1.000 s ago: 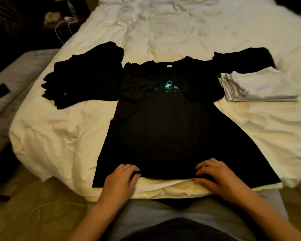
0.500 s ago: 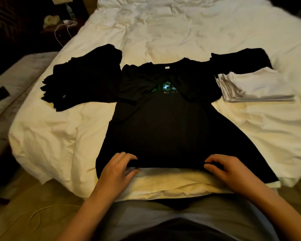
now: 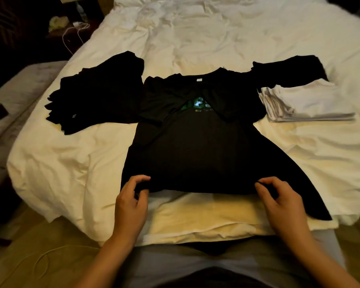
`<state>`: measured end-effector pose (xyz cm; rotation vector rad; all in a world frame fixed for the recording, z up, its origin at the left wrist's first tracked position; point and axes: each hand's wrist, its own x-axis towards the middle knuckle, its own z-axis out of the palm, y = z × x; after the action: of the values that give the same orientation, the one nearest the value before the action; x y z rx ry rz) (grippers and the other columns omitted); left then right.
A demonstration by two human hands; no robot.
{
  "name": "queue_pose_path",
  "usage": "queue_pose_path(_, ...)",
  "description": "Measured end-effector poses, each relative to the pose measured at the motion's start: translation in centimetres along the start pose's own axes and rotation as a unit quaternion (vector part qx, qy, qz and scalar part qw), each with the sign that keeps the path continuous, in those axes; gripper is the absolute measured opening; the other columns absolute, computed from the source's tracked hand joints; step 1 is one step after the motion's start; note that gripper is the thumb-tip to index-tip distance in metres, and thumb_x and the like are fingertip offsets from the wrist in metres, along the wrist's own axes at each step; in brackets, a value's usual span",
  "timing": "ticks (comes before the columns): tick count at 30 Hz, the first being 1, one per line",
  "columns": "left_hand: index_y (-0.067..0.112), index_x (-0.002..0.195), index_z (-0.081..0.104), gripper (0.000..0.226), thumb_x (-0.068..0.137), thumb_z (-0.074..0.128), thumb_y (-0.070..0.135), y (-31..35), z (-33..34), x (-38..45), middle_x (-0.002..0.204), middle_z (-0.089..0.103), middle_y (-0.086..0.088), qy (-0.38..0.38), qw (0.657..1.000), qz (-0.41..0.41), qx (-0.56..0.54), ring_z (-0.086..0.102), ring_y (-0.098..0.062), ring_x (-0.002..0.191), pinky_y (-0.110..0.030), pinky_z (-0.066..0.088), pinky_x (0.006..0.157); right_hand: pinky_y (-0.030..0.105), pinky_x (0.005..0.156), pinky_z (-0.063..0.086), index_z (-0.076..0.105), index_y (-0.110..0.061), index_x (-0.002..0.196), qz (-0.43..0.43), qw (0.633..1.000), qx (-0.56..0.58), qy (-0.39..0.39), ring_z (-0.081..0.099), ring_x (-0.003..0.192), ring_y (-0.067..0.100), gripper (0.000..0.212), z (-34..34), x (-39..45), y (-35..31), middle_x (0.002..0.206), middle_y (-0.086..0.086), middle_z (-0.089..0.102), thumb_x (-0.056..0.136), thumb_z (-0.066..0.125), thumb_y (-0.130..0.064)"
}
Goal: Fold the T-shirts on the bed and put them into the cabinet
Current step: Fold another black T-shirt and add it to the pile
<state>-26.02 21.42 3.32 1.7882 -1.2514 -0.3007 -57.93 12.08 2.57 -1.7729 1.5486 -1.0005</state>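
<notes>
Dim warm light, bright on bed (image 3: pixel 216 34), dark corners, slight blur, wide-angle edge warp.

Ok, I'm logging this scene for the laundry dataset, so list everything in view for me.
black T-shirt: one, black with a green print, spread at the bed's near edge, sleeves folded in
black pile: one, far left of it
white stack: one, folded, far right
black garment: one, behind the stack
bed: one, cream, crumpled
cable: one, white, left of the bed
left hand: pinches the hem
right hand: fingers curled on the hem
</notes>
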Motion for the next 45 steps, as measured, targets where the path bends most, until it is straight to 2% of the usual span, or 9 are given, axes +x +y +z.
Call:
queue_pose_path(3, 0.027, 0.106, 0.060, 0.034, 0.090, 0.064, -0.003, -0.5, -0.2, 1.9, 0.102, 0.065, 0.006, -0.011, 0.998, 0.062, 0.027, 0.058, 0.009, 0.096, -0.004, 0.043, 0.078, 0.020, 0.070, 0.038, 0.066, -0.022, 0.096, -0.035, 0.999, -0.020, 0.003, 0.055, 0.078, 0.010, 0.011, 0.3, 1.7, -0.1, 0.086, -0.003, 0.058, 0.090, 0.069, -0.013)
queue_pose_path(6, 0.026, 0.100, 0.062, 0.022, 0.084, 0.072, 0.015, -1.4, -0.7, 4.5, 0.095, 0.064, 0.014, -0.032, 0.990, 0.129, 0.039, 0.059, 0.011, 0.093, -0.005, 0.043, 0.080, 0.014, 0.070, 0.035, 0.068, -0.019, 0.098, -0.069, 0.996, -0.050, -0.032, 0.051, 0.078, -0.001, 0.010, 0.3, 4.3, -0.4, 0.085, -0.009, 0.054, 0.089, 0.071, -0.015)
queue_pose_path(12, 0.029, 0.086, 0.063, 0.023, 0.087, 0.076, 0.010, -2.0, -0.5, 10.6, 0.089, 0.065, 0.018, -0.061, 0.994, 0.063, 0.059, 0.063, -0.003, 0.082, -0.021, 0.048, 0.065, 0.022, 0.082, 0.043, 0.070, -0.020, 0.105, -0.147, 0.974, -0.089, -0.147, 0.060, 0.094, 0.011, 0.029, -0.2, 9.5, 0.2, 0.098, -0.010, 0.061, 0.079, 0.081, -0.018)
queue_pose_path(16, 0.024, 0.082, 0.063, 0.014, 0.089, 0.074, 0.019, -2.7, 1.0, 13.7, 0.077, 0.062, 0.014, -0.077, 0.991, 0.060, 0.094, 0.061, -0.005, 0.077, -0.024, 0.046, 0.064, 0.029, 0.080, 0.046, 0.072, -0.022, 0.104, -0.125, 0.979, -0.101, -0.126, 0.066, 0.091, 0.021, 0.023, 0.6, 12.7, 1.0, 0.097, -0.002, 0.066, 0.086, 0.074, -0.008)
queue_pose_path(21, 0.021, 0.082, 0.062, 0.013, 0.089, 0.073, 0.024, -3.0, 3.6, 17.8, 0.081, 0.057, 0.012, -0.060, 0.990, 0.053, 0.113, 0.053, -0.004, 0.084, -0.018, 0.039, 0.072, 0.030, 0.078, 0.045, 0.069, -0.021, 0.106, -0.095, 0.982, -0.110, -0.123, 0.062, 0.090, 0.022, 0.016, 1.8, 17.1, 0.3, 0.095, -0.001, 0.062, 0.092, 0.068, -0.014)
queue_pose_path(25, 0.018, 0.085, 0.065, 0.013, 0.091, 0.071, 0.027, -3.2, 5.9, 21.2, 0.084, 0.057, 0.008, -0.030, 0.991, 0.033, 0.126, 0.052, -0.011, 0.086, -0.020, 0.038, 0.075, 0.031, 0.076, 0.042, 0.067, -0.017, 0.109, -0.100, 0.983, -0.100, -0.114, 0.052, 0.081, 0.013, 0.014, 3.0, 21.0, -1.0, 0.090, -0.008, 0.053, 0.095, 0.063, -0.016)
queue_pose_path(32, 0.013, 0.097, 0.063, 0.021, 0.095, 0.066, 0.034, -3.4, 9.4, 27.8, 0.090, 0.056, 0.006, -0.004, 0.986, 0.015, 0.165, 0.050, -0.014, 0.094, -0.029, 0.042, 0.079, 0.033, 0.071, 0.042, 0.065, -0.013, 0.110, -0.068, 0.986, -0.124, -0.084, 0.050, 0.075, 0.014, 0.016, 6.2, 28.7, -2.4, 0.096, 0.005, 0.053, 0.098, 0.059, -0.022)
queue_pose_path(40, 0.012, 0.094, 0.061, 0.025, 0.098, 0.060, 0.037, -4.3, 13.0, 36.2, 0.090, 0.055, 0.002, 0.007, 0.964, 0.040, 0.264, 0.051, -0.018, 0.094, -0.029, 0.044, 0.078, 0.036, 0.069, 0.050, 0.064, -0.016, 0.103, -0.047, 0.977, -0.207, -0.032, 0.055, 0.084, 0.019, 0.017, 10.1, 37.3, -2.0, 0.094, 0.006, 0.057, 0.096, 0.059, -0.030)
queue_pose_path(45, 0.011, 0.096, 0.061, 0.024, 0.099, 0.059, 0.035, -4.3, 15.4, 41.4, 0.093, 0.058, -0.004, 0.014, 0.947, 0.072, 0.314, 0.052, -0.023, 0.097, -0.034, 0.044, 0.084, 0.039, 0.067, 0.045, 0.060, -0.010, 0.092, -0.064, 0.968, -0.241, -0.037, 0.054, 0.095, 0.029, 0.017, 11.5, 42.1, -1.7, 0.080, 0.005, 0.054, 0.095, 0.057, -0.026)
